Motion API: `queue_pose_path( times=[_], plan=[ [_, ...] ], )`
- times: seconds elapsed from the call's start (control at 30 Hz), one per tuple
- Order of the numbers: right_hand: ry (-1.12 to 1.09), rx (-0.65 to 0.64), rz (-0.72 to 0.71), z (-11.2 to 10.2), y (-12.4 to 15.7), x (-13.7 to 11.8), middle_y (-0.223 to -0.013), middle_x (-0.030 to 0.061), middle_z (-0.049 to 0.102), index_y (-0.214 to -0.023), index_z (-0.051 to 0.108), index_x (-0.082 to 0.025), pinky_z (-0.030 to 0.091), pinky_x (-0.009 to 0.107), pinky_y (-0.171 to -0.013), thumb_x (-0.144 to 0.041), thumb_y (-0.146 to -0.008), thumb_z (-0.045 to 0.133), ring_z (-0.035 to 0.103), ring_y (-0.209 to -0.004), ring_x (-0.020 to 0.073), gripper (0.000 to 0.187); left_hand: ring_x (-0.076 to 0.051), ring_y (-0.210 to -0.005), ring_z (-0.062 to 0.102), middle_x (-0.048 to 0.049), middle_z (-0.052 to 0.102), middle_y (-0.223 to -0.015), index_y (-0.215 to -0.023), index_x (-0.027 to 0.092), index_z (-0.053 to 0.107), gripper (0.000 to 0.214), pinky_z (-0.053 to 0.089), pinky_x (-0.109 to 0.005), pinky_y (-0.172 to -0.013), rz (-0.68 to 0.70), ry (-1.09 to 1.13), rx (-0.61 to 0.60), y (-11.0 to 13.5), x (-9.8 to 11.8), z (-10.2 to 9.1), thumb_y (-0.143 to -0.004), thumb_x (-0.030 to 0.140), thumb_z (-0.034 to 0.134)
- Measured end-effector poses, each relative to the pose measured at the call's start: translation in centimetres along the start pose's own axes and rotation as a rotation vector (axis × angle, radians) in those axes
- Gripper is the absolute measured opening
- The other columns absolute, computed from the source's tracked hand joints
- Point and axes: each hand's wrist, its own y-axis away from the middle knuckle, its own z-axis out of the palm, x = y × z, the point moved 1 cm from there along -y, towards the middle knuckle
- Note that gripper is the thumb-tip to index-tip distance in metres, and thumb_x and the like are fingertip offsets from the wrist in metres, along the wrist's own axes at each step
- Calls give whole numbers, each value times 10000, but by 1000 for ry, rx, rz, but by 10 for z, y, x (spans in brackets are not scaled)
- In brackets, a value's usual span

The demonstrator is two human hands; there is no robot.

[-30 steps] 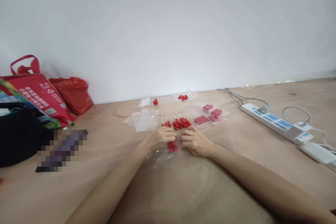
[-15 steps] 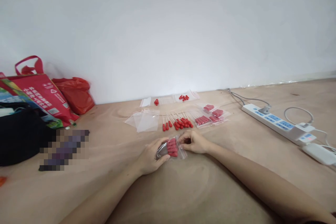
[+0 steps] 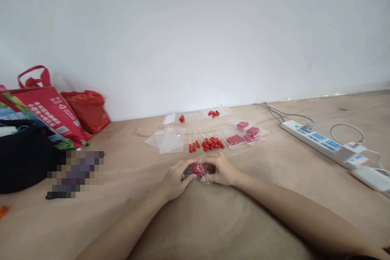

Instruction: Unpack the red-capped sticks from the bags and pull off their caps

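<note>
Your left hand (image 3: 179, 178) has the near-left end of a clear zip bag (image 3: 207, 177) pinched, thumb below and fingers above. Your right hand (image 3: 222, 170) is curled with its thumb and fingers closed on the bag's other side. The bag sits between your two hands, just in front of you, on the near side of the loose sticks. Its long axis runs roughly left to right across you, with the loose plastic edge toward your right. The red heads (image 3: 198, 169) inside show midway along it; exactly how each one points is hard to tell there.

Beyond your fingers, the red-headed sticks (image 3: 213, 143) lie with their heads toward you and pale shafts pointing toward the wall (image 3: 195, 40). To their right are filled bags (image 3: 235, 139), to their left flat clear bags (image 3: 172, 140). Well off to your right, a white power strip (image 3: 323, 141) slants away from you.
</note>
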Motion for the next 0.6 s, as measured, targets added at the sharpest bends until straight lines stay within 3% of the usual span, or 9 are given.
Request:
queue_pose_path(
  times=[0.13,0.3,0.4,0.53,0.6],
  plan=[
    [14,-23,-46,-1,2,-4,-720,-14,599,-895,611,-222,343,238,-668,-265,-702,617,535,-697,122,198,-178,-963,554,-60,596,-1041,-1089,195,477,306,446,-333,-835,4,4,-9,1,0,-2,-790,253,499],
    [-88,-29,-34,-8,2,0,-590,-44,522,-808,603,-181,344,187,-547,-152,-670,572,467,-541,79,145,-183,-959,555,-59,595,-1051,-1097,203,481,317,449,-337,-827,-4,-4,-23,3,-2,-4,-786,261,504],
    [-158,-42,5,-9,2,4,-615,-33,538,-842,604,-175,349,178,-509,-198,-696,577,473,-530,78,150,-185,-949,557,-60,596,-1046,-1099,204,482,319,452,-341,-821,-12,-6,-24,3,-3,-3,-789,274,500],
    [-127,3,-45,-7,1,3,-752,9,624,-928,631,-210,402,257,-679,-301,-671,664,551,-716,138,275,-184,-949,556,-58,595,-1051,-1100,211,483,315,452,-342,-824,-12,4,-26,3,-3,-4,-790,273,496],
    [-237,-9,-29,-6,2,4,-787,22,639,-934,639,-206,415,265,-679,-316,-717,626,558,-725,140,244,-183,-945,558,-56,597,-1048,-1096,210,483,311,454,-343,-823,-14,6,-30,3,-3,-4,-790,268,496]
  ],
)
